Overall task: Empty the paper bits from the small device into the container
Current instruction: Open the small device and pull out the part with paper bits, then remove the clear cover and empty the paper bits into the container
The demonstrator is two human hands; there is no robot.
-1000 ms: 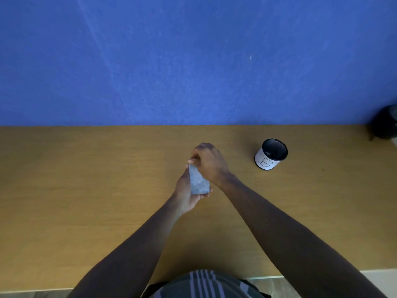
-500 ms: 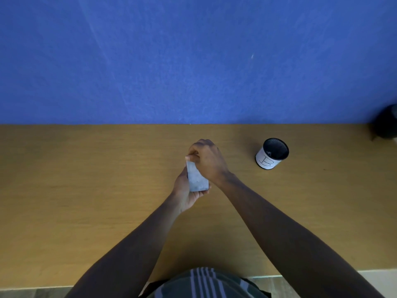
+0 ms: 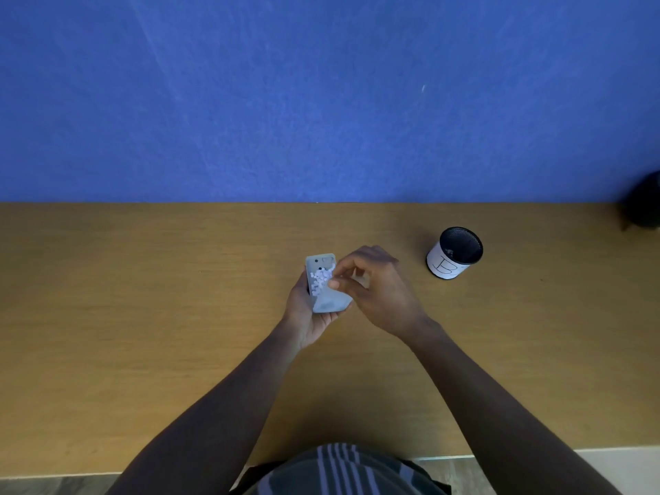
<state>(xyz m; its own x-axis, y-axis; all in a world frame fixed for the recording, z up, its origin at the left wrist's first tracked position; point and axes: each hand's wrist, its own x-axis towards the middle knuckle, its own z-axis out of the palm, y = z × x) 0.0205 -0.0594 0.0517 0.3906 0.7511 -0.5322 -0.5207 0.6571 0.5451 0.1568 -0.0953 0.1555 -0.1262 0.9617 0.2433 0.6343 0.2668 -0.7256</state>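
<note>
My left hand grips a small pale grey device above the middle of the wooden table. Its underside faces up, and a heap of small white paper bits lies exposed in it. My right hand pinches the device's grey cover, which is swung away from the far end and partly hidden behind my fingers. The container, a black mesh cup with a white label, stands upright on the table to the right of my right hand and apart from it.
A blue wall rises along the table's far edge. A dark rounded object sits at the far right, cut off by the frame. The table's near edge runs just in front of my striped shirt.
My right hand has drawn the cover back off the far end of the device and moved right. The paper bits inside now show. The container has not moved.
</note>
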